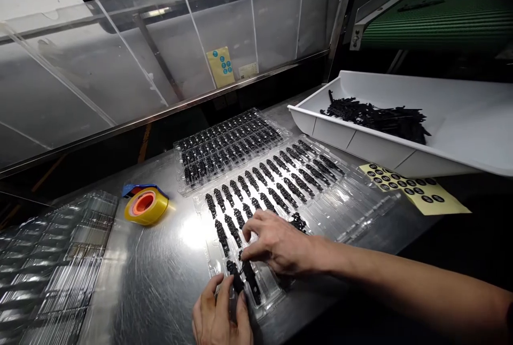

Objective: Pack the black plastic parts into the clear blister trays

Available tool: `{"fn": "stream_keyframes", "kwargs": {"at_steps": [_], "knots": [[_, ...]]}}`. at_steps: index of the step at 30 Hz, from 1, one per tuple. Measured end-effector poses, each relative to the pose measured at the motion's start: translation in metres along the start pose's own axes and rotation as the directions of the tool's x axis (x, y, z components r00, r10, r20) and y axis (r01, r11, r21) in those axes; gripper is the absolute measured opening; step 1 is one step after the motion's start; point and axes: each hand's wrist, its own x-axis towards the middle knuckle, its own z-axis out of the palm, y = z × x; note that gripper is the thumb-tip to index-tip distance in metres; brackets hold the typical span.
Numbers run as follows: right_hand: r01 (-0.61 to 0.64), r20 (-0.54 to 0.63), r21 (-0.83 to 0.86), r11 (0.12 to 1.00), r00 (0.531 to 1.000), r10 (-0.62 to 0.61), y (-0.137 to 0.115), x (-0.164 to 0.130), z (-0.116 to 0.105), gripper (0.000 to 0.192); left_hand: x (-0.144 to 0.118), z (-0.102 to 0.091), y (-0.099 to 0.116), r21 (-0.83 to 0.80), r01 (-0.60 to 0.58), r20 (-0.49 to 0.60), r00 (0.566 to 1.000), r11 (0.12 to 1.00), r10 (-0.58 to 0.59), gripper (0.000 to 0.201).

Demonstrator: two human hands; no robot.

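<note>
Left hand (220, 313) cut off by the bottom edge, print on yellow sticker sheet (417, 189) too small.

Beyond your hands, toward the clear acrylic guard (168, 62), you have a second tray filled with black parts (228, 144), and on the guard itself a yellow label with blue dots (220, 66). To the left of your hands, a yellow tape roll (146, 205) lies flat on the steel table (160, 281), with a stack of empty clear trays (52, 270) further left. To the right and beyond your hands, a white bin (460, 120) holds a heap of loose black parts (377, 118), a yellow sticker sheet (412, 187) lies just in front of it, and a green conveyor belt (441, 19) runs above it.
</note>
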Motion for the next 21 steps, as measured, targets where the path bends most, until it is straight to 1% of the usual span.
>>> {"fn": "stream_keyframes", "kwargs": {"at_steps": [2,5,7,9,12,15,17,19,21], "knots": [[0.037,-0.021,0.014,0.999,0.999,-0.036,0.007,-0.006,-0.008,0.026,0.0,0.001,-0.001,-0.011,0.013,0.002,1.0,1.0,-0.013,0.021],[0.155,0.059,0.031,0.987,0.986,-0.157,0.017,-0.011,-0.01,0.034,0.003,0.002,0.0,-0.033,-0.015,-0.045,0.999,0.999,0.013,0.018],[0.237,0.092,-0.022,0.971,0.968,-0.234,0.02,-0.012,-0.003,0.035,0.005,0.001,0.003,-0.061,-0.04,-0.091,0.995,0.997,0.034,0.017],[0.293,0.072,-0.119,0.949,0.956,-0.286,0.022,-0.01,0.005,0.029,0.009,-0.001,0.009,-0.12,-0.058,-0.127,0.991,0.991,0.043,0.017],[0.339,0.026,-0.2,0.919,0.94,-0.341,0.023,-0.008,0.016,0.021,0.011,0.0,0.021,-0.174,-0.107,-0.125,0.988,0.979,0.086,0.019],[0.324,0.037,-0.197,0.925,0.946,-0.323,0.026,-0.007,0.022,0.021,0.008,0.007,0.031,-0.117,-0.169,-0.069,0.984,0.979,0.162,0.02],[0.292,0.05,-0.191,0.937,0.956,-0.288,0.027,-0.01,0.021,0.018,0.006,0.012,0.035,-0.066,-0.182,-0.031,0.983,0.981,0.181,0.018],[0.251,0.043,-0.175,0.952,0.968,-0.248,0.026,-0.015,0.016,0.016,0.005,0.015,0.038,-0.036,-0.19,-0.02,0.982,0.981,0.189,0.017],[0.173,0.017,-0.144,0.974,0.985,-0.172,0.021,-0.024,0.008,0.018,0.007,0.016,0.041,-0.005,-0.192,-0.031,0.981,0.981,0.191,0.017]]}}
